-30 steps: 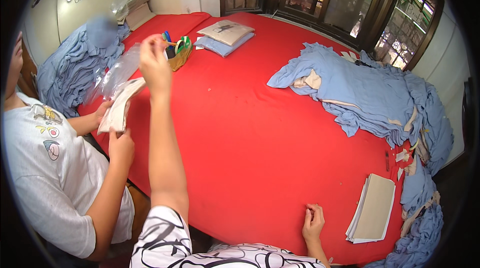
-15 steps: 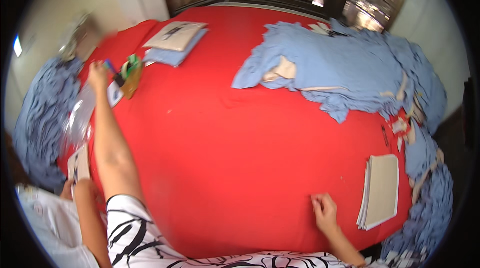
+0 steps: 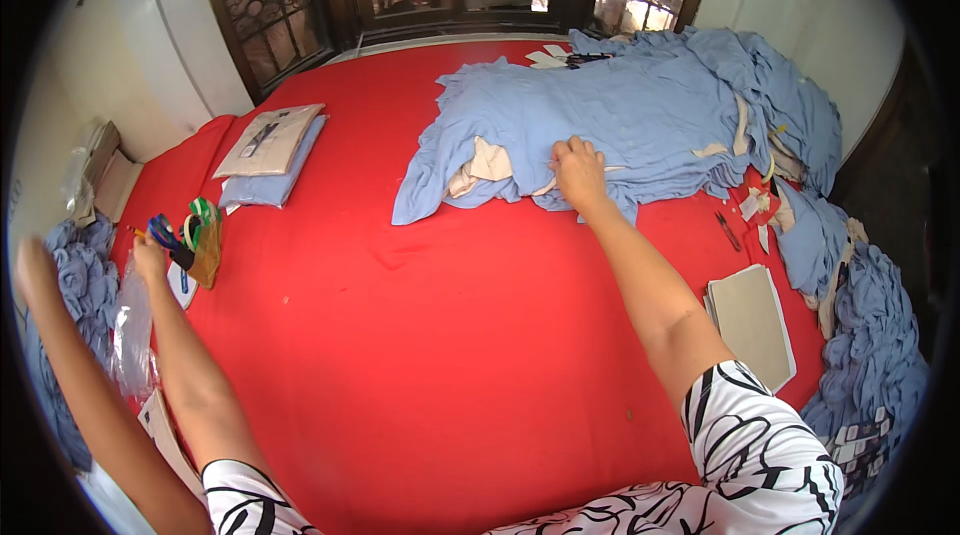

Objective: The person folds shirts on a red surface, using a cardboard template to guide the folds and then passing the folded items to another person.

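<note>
At the left side of the red-covered table, my left hand (image 3: 150, 257) is closed beside a yellow-brown holder (image 3: 206, 260) containing blue-handled scissors (image 3: 162, 232) and a green tape roll (image 3: 203, 212). A small orange tip shows at its fingers; the rest of that object is hidden. My right arm reaches far out, and my right hand (image 3: 580, 175) lies at the near edge of a pile of light blue garments (image 3: 640, 115), its fingers bent onto the cloth. Cream fabric (image 3: 488, 161) shows in a fold to the left of that hand.
Two folded garment packs (image 3: 268, 140) lie stacked at the back left. Clear plastic bags (image 3: 132, 325) hang along the left edge, near a co-worker's arm (image 3: 100, 395). Grey-beige boards (image 3: 750, 325) lie at the right, with a dark thin tool (image 3: 728, 232) behind them.
My right hand has gone from the near right of the table out to the blue garment pile. My left hand stays near the holder. The co-worker's arm has stretched forward, and the view has shifted.
</note>
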The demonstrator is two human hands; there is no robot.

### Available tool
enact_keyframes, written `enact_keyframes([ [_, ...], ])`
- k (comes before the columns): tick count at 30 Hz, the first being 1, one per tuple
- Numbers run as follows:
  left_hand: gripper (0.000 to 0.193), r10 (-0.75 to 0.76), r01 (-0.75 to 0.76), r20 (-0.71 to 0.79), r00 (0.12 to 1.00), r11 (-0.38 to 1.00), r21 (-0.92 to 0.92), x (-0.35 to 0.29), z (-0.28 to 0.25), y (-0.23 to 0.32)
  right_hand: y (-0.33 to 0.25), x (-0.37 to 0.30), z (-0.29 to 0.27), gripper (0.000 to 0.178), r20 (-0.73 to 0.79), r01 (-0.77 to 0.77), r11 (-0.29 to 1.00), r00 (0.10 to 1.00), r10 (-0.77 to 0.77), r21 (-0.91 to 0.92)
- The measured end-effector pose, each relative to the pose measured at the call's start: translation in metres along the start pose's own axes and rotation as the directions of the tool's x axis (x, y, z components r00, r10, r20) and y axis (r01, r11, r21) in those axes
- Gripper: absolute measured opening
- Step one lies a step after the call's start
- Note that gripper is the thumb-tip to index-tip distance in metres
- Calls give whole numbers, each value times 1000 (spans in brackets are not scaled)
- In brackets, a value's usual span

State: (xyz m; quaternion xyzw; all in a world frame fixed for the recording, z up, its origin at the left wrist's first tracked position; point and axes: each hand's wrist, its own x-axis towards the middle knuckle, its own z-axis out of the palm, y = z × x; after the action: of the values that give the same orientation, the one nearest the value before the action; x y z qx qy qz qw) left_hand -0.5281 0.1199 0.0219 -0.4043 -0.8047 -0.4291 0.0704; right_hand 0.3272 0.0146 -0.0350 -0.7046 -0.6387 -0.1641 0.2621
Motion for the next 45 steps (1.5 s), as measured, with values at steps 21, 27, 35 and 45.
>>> enact_keyframes([
  [21, 34, 272, 365, 922, 276, 858, -362, -604, -122, 177, -31, -272, -154, 37, 252, 116, 882, 934, -253, 456],
  [27, 36, 237, 703, 752, 615, 269, -659, -612, -278, 115, 25, -342, -236, 39, 675, -3, 998, 737, -36, 57],
  [35, 29, -73, 89, 636, 769, 996, 7, -718, -354, -2, -80, -302, -199, 28, 236, 323, 775, 827, -510, 543],
  [45, 44, 222, 115, 162, 961, 210, -971, -669, -487, 110, -27, -226, -319, 24, 210, -92, 216, -69, -975, 972],
])
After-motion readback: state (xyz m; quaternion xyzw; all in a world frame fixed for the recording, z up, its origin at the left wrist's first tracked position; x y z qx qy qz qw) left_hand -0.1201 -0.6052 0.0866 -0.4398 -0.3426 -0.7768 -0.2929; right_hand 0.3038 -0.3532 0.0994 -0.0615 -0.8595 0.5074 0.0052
